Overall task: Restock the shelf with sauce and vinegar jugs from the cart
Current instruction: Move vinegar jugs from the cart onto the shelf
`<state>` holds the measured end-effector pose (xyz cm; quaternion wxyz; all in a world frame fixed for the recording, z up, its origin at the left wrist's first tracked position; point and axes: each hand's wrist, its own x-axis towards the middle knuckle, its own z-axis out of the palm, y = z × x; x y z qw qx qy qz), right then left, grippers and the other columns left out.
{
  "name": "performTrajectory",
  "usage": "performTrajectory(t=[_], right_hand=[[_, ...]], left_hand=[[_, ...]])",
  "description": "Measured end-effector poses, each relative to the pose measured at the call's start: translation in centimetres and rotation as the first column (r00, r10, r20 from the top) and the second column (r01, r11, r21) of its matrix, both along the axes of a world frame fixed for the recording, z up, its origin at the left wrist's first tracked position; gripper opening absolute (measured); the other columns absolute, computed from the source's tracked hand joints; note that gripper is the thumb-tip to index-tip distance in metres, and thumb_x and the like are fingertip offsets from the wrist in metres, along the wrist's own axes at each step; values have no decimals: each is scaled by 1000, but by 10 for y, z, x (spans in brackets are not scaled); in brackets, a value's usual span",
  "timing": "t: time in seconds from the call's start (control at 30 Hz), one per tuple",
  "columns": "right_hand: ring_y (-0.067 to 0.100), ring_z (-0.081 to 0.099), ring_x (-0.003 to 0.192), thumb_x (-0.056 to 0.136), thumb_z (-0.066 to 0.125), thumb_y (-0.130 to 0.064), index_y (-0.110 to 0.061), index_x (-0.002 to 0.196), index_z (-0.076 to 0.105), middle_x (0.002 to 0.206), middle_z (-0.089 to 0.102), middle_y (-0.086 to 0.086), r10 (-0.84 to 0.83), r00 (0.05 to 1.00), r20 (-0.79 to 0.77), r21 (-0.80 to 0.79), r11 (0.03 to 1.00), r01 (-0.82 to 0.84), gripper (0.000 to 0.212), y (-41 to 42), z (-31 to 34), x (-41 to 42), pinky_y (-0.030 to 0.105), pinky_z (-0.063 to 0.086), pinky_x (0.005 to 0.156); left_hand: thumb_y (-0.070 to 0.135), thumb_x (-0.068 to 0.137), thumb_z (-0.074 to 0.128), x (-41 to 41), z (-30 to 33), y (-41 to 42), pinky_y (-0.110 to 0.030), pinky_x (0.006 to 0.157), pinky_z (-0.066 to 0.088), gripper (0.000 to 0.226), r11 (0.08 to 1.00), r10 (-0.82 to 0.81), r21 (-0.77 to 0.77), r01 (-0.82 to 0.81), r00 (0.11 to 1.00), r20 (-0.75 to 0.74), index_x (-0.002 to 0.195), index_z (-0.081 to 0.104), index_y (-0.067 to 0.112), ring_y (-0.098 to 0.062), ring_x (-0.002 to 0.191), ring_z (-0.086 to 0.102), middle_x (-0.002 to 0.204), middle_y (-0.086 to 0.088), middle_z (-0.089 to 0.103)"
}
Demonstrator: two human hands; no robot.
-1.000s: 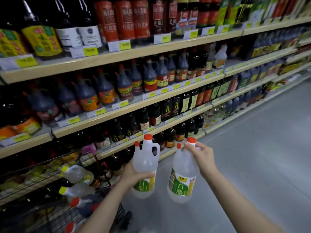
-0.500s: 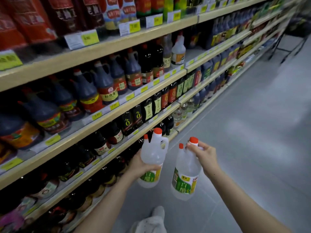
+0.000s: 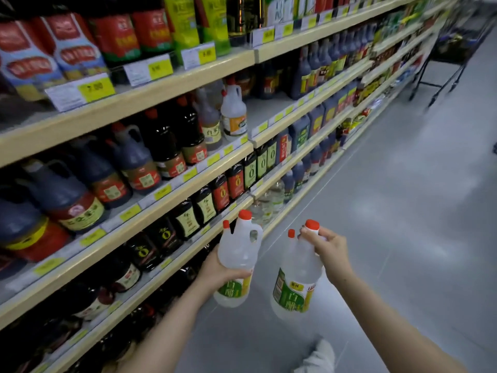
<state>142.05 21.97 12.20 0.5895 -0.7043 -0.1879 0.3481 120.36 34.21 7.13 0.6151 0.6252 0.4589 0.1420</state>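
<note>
I carry two clear vinegar jugs with red caps and green labels over the aisle floor. My left hand [image 3: 218, 271] grips the body of the left jug [image 3: 238, 254] from below. My right hand [image 3: 326, 247] holds the right jug [image 3: 297, 281] by its handle near the cap, so it hangs lower. On the second shelf [image 3: 252, 142] stands a white vinegar jug [image 3: 233, 114] beside dark sauce jugs [image 3: 134, 162], with a bare stretch of shelf [image 3: 269, 109] to its right. The cart I took them from is out of view.
Shelving full of dark sauce bottles runs along the left. Clear bottles [image 3: 269, 203] stand on the low shelf ahead. A black cart [image 3: 451, 49] stands far down the aisle at the upper right. My shoe [image 3: 320, 354] shows on the grey floor [image 3: 403, 211].
I have walked along the aisle to the right with both jugs; the cart at the lower left has left the view. The gap beside the white jug has come closer. Both grips are unchanged.
</note>
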Motion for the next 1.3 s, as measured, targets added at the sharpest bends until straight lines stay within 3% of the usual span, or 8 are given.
performTrajectory(t=[0.33,0.63,0.73,0.83,0.9,1.07,1.17,1.3], right_hand=[[26,65,71,78,73,-23,-21,69,71,72,71,10,132,988,76,-26,991,-130,9,20,25,201,40,55,73],[29,64,76,77,72,-26,-28,70,72,76,71,8,156,985,73,-18,988,-155,7,79,21,297,40,53,75],[29,65,80,75,74,-29,-28,71,74,79,72,9,155,983,98,-3,988,-155,4,111,24,323,41,53,77],[18,59,69,77,73,-25,-25,67,73,69,67,2,153,977,148,21,987,-157,10,145,35,347,32,48,66],[11,53,60,78,72,-20,-23,63,72,61,62,-3,141,977,159,57,987,-151,16,167,43,360,25,43,59],[9,46,59,80,71,-19,-27,57,70,49,57,-13,134,977,166,82,985,-149,24,214,41,395,26,37,59],[9,44,59,79,71,-23,-28,63,70,44,55,-17,181,966,182,73,978,-197,17,243,35,416,25,36,58],[10,44,59,78,72,-27,-26,69,71,45,54,-15,260,941,218,69,957,-280,9,276,30,451,26,36,57]], left_hand=[[13,53,90,194,18,3,-31,87,48,73,982,185,34,-184,982,-37,115,53,22,-13,98,59,100,10,63],[13,54,89,275,12,57,-15,69,44,65,978,209,33,-208,976,-57,105,53,29,-5,94,58,97,16,62],[31,39,90,302,17,93,-29,83,51,81,979,198,64,-195,979,-56,111,54,28,-13,102,60,103,11,64],[41,29,83,334,30,130,-39,91,52,86,972,209,112,-205,978,-21,109,55,28,-14,102,61,106,6,65],[41,28,80,354,44,151,-40,87,54,76,969,201,147,-200,980,7,100,57,30,-14,99,63,102,6,67],[40,31,80,390,59,189,-41,87,54,74,951,241,185,-246,969,46,99,53,35,-13,98,61,103,10,64],[40,32,83,405,57,204,-42,89,53,86,930,301,200,-308,951,67,111,50,33,-14,103,59,108,9,62],[40,33,83,432,58,221,-35,86,52,85,876,397,237,-421,906,145,111,51,31,-13,105,58,109,9,61]])
